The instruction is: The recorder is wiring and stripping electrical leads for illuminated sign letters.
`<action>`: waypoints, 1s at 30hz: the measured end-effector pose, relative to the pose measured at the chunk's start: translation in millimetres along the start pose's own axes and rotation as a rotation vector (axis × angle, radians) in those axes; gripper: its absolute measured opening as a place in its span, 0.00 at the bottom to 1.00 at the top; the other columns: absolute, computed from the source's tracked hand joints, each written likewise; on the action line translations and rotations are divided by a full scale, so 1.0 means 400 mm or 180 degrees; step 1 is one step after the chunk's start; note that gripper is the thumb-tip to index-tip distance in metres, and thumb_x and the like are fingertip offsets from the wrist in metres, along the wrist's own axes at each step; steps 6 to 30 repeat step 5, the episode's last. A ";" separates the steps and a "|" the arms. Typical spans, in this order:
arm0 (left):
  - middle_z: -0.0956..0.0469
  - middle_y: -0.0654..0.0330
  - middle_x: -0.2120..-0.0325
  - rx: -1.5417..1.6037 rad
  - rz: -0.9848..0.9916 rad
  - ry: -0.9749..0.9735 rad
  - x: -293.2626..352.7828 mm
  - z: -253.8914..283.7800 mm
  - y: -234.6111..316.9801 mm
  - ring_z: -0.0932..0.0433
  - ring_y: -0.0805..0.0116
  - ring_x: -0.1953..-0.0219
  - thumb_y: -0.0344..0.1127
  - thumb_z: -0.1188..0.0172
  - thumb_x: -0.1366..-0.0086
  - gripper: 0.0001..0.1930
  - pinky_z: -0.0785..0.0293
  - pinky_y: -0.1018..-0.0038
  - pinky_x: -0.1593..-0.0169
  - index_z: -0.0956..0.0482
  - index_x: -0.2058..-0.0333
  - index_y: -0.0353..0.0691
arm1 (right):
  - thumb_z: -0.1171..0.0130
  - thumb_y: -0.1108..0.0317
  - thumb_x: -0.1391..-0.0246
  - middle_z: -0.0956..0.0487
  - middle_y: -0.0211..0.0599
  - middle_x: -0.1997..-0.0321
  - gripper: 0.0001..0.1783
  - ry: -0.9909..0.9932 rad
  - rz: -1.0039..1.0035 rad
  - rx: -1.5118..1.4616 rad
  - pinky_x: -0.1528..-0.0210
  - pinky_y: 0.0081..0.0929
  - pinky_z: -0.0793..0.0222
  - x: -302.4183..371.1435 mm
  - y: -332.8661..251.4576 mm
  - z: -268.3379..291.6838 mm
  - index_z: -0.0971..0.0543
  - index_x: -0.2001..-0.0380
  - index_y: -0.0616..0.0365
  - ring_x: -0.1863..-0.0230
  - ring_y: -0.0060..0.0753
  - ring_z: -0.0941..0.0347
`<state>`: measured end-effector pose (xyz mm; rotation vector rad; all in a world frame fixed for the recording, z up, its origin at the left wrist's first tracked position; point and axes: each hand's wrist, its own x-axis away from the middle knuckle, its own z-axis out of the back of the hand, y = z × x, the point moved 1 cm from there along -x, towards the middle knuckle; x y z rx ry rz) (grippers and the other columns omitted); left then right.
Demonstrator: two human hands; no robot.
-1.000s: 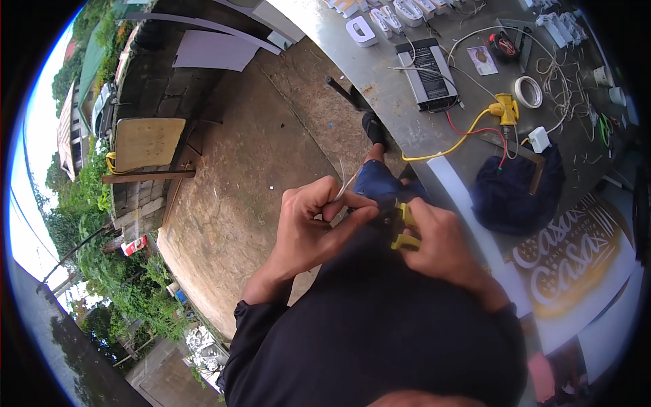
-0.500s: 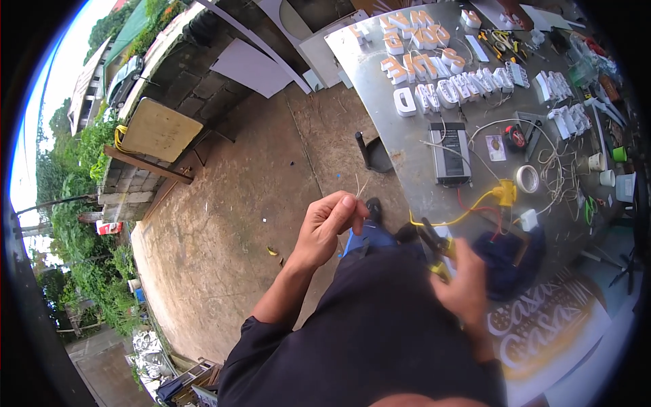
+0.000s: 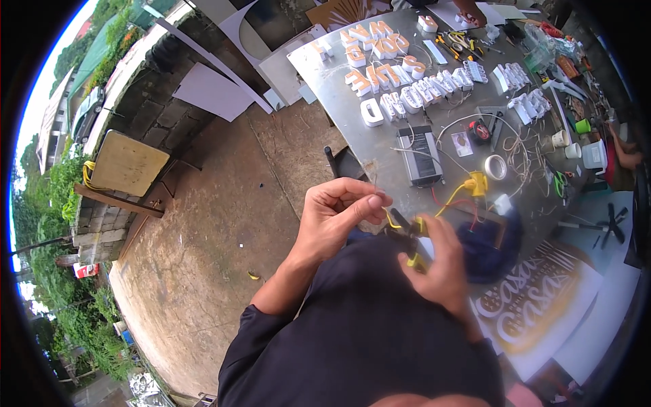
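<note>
A thin wire sticks up from the fingertips of my left hand, which is pinched closed on it in front of my body. Just to the right, my right hand is wrapped round pliers with yellow and black handles. Their dark jaws point up and left, close to my left fingertips. Whether the jaws touch the wire I cannot tell. Beyond my right hand, a yellow connector on a yellow cord lies on the metal table.
White letter-shaped pieces stand in rows on the table. Nearer lie a power supply, a tape measure, a tape roll and dark blue cloth. Another person's hand is at the far edge; another person's arm is at right.
My right hand has brought the pliers left and up, close to my left fingertips. The left hand keeps its pinch on the wire. The whole view has shifted, moving the table leftward.
</note>
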<state>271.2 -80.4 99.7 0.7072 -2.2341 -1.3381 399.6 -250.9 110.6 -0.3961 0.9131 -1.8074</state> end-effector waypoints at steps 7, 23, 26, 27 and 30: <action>0.15 0.50 0.63 -0.0225 0.0134 -0.0355 0.014 0.010 0.030 0.15 0.70 0.66 0.30 0.33 0.36 0.12 0.17 0.78 0.61 0.19 0.55 0.33 | 0.30 0.70 0.58 0.27 0.49 0.52 0.33 -0.0011 -0.0507 -0.0470 0.46 0.45 0.32 0.023 -0.010 -0.001 0.29 0.46 0.61 0.50 0.50 0.27; 0.15 0.50 0.63 -0.0225 0.0134 -0.0355 0.014 0.010 0.030 0.15 0.70 0.66 0.30 0.33 0.36 0.12 0.17 0.78 0.61 0.19 0.55 0.33 | 0.30 0.70 0.58 0.27 0.49 0.52 0.33 -0.0011 -0.0507 -0.0470 0.46 0.45 0.32 0.023 -0.010 -0.001 0.29 0.46 0.61 0.50 0.50 0.27; 0.15 0.50 0.63 -0.0225 0.0134 -0.0355 0.014 0.010 0.030 0.15 0.70 0.66 0.30 0.33 0.36 0.12 0.17 0.78 0.61 0.19 0.55 0.33 | 0.30 0.70 0.58 0.27 0.49 0.52 0.33 -0.0011 -0.0507 -0.0470 0.46 0.45 0.32 0.023 -0.010 -0.001 0.29 0.46 0.61 0.50 0.50 0.27; 0.15 0.50 0.63 -0.0225 0.0134 -0.0355 0.014 0.010 0.030 0.15 0.70 0.66 0.30 0.33 0.36 0.12 0.17 0.78 0.61 0.19 0.55 0.33 | 0.30 0.70 0.58 0.27 0.49 0.52 0.33 -0.0011 -0.0507 -0.0470 0.46 0.45 0.32 0.023 -0.010 -0.001 0.29 0.46 0.61 0.50 0.50 0.27; 0.15 0.50 0.63 -0.0225 0.0134 -0.0355 0.014 0.010 0.030 0.15 0.70 0.66 0.30 0.33 0.36 0.12 0.17 0.78 0.61 0.19 0.55 0.33 | 0.30 0.70 0.58 0.27 0.49 0.52 0.33 -0.0011 -0.0507 -0.0470 0.46 0.45 0.32 0.023 -0.010 -0.001 0.29 0.46 0.61 0.50 0.50 0.27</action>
